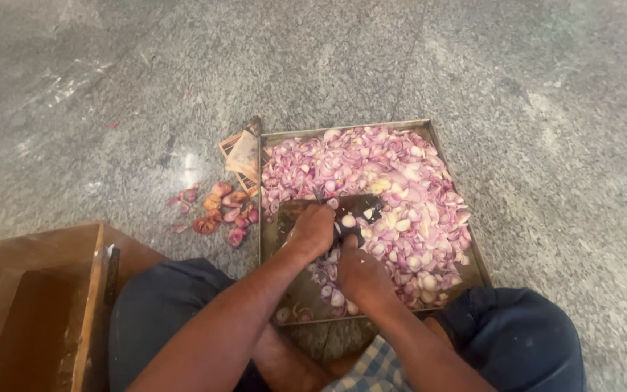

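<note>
A square metal tray (343, 131) lies on the floor between my knees, heaped with pink and white onion slices (400, 181). A dark upright blade (363, 209) stands near the tray's middle. My left hand (312, 229) is curled just left of the blade. My right hand (358, 274) is curled right below it, fingertips at the blade. Both hands press a small pale onion piece (347, 220) at the cutting edge. What the palms hold is hidden.
Reddish onion peels (218, 210) lie on the grey stone floor left of the tray. Folded brown paper or card (243, 156) leans at the tray's far left corner. A wooden box (34, 305) stands by my left knee.
</note>
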`<state>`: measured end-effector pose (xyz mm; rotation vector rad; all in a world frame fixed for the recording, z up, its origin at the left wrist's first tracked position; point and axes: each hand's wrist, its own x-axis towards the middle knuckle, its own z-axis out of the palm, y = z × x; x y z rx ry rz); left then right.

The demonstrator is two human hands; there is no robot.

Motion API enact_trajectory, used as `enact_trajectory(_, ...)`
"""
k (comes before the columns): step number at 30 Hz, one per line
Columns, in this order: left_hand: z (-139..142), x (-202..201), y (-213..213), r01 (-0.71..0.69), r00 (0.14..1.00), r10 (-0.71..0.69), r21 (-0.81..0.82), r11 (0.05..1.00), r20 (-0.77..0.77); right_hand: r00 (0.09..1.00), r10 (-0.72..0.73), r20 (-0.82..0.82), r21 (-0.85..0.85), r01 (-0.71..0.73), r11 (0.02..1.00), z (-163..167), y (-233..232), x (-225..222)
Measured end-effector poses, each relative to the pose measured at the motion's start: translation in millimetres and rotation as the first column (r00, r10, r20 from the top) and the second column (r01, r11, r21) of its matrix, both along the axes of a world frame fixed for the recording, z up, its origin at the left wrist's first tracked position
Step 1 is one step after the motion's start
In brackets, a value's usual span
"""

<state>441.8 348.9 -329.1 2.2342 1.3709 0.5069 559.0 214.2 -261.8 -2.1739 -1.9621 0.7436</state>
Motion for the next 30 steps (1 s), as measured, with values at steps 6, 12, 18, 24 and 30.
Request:
enact_trajectory(6,4,0,-3,0.058,0.998,-0.058,0.04,0.998,0.02,0.994,-0.086,-0.07,-0.018,0.085,0.996,16,5,-6)
enact_trajectory(12,17,0,-10,-0.034,0.999,0.034,-0.061,0.998,0.007,0.994,-0.092,-0.06,-0.027,0.091,0.995,9,9,-9)
enact_trajectory(18,13,0,-8,-0.019,1.0,0.018,-0.048,0.999,-0.022,0.999,-0.031,-0.018,-0.001,0.031,1.0,-23,13,-6)
enact_trajectory(24,22,3,-13,0.126,0.991,-0.117,0.159,0.979,-0.065,1.0,-0.031,0.001,0.029,0.031,0.999,-31,18,6)
enact_trajectory(30,102,-17,14,-0.266,0.961,0.26,-0.058,0.962,-0.097,0.983,0.161,0.086,0.16,-0.173,0.972,-43,-22,23)
